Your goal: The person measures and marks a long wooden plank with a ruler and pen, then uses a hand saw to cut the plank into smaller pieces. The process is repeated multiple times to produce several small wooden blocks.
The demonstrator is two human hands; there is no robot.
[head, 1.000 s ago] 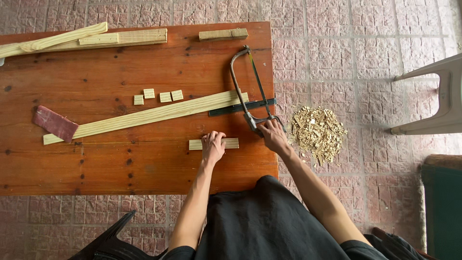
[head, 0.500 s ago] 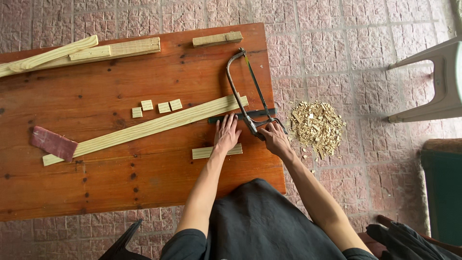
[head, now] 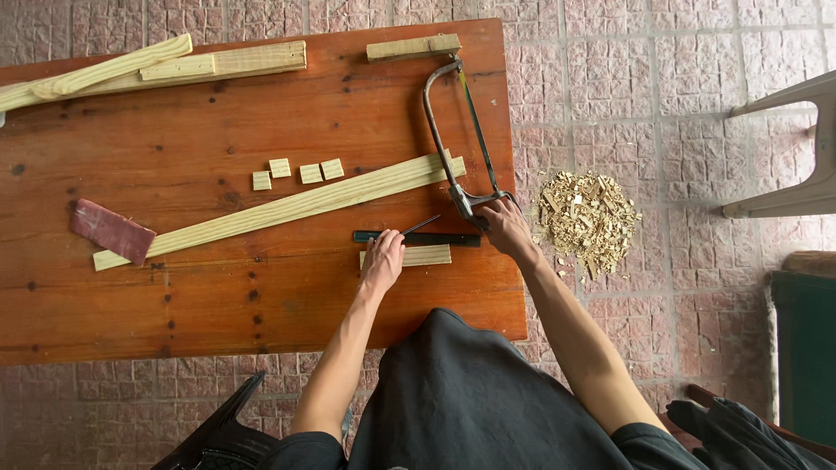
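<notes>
The right hand (head: 503, 228) is closed around the handle of a hacksaw (head: 459, 139) near the right edge of the wooden table (head: 261, 287). The saw's metal frame lies flat on the table and runs from the hand toward the far right corner, crossing the right end of a long wooden strip (head: 287, 207). That strip lies slantwise across the middle of the table, its left end just beside a reddish sheet of sandpaper (head: 112, 231) near the left edge.

The left hand (head: 383, 259) lies palm down, fingers spread and loosely curled, on the left end of a short wooden piece (head: 422, 255) toward the near edge. It also touches a dark flat bar (head: 435, 238) that lies just beyond the short piece and parallel to it. A thin pencil-like stick (head: 421, 225) rests tilted against the bar; whether the fingers grip it I cannot tell.

Four small wooden blocks (head: 296, 171) sit in a loose row just beyond the long strip. Along the far edge lie several longer wooden boards (head: 157, 68) at the left and one short block (head: 414, 46) near the far right corner.

On the tiled floor just off the table's right edge sits a pile of wood chips (head: 588, 218), and further right stands a pale plastic chair (head: 792, 148)
</notes>
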